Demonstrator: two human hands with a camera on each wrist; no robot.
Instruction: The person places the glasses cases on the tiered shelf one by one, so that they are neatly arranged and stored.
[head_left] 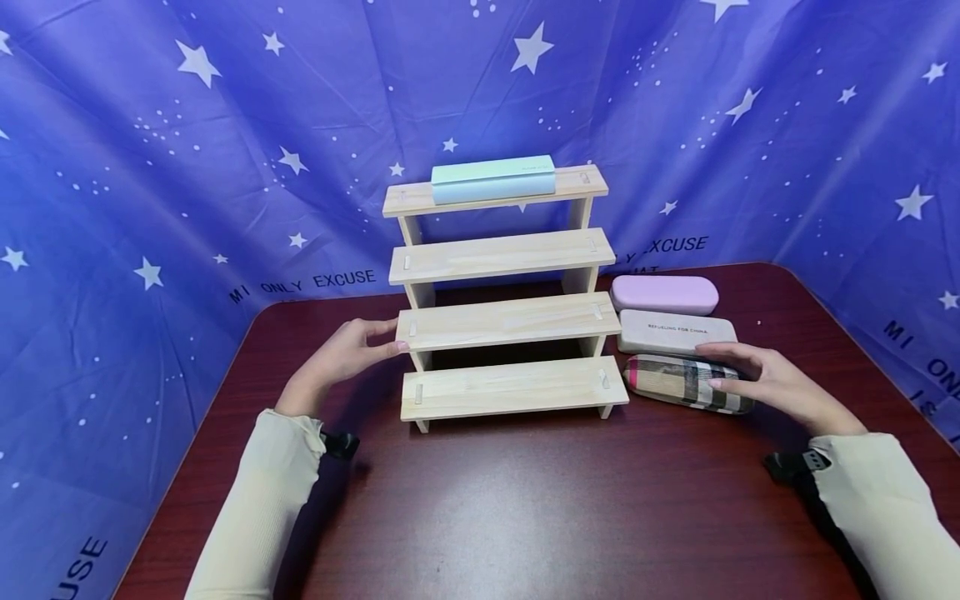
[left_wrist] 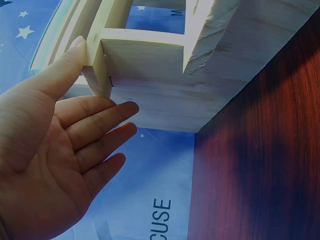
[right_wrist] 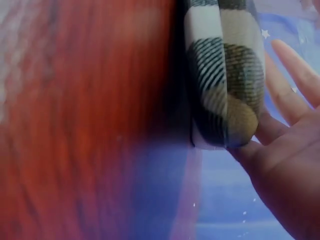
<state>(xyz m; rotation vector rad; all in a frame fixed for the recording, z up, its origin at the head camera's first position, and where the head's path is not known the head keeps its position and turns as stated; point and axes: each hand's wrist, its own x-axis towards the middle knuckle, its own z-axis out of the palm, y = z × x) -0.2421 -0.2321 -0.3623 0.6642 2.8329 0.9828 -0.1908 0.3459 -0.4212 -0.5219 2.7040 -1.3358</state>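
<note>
A tiered wooden shelf rack (head_left: 510,321) stands on the table. My left hand (head_left: 341,358) is at the left end of its second board from the bottom, with the thumb (left_wrist: 65,70) on the front edge and the index finger by the opposite edge; the other fingers extend freely. My right hand (head_left: 772,379) reaches over the right end of a plaid glasses case (head_left: 686,383), fingers spread and fairly straight. Behind that case lie a whitish glasses case (head_left: 660,329) with lettering and a pink glasses case (head_left: 663,294). A pale green-blue glasses case (head_left: 492,182) rests on the top board.
The dark red-brown table (head_left: 510,500) extends in front of the rack. A blue curtain (head_left: 465,83) with white stars hangs behind and along both sides, close to the rack's back.
</note>
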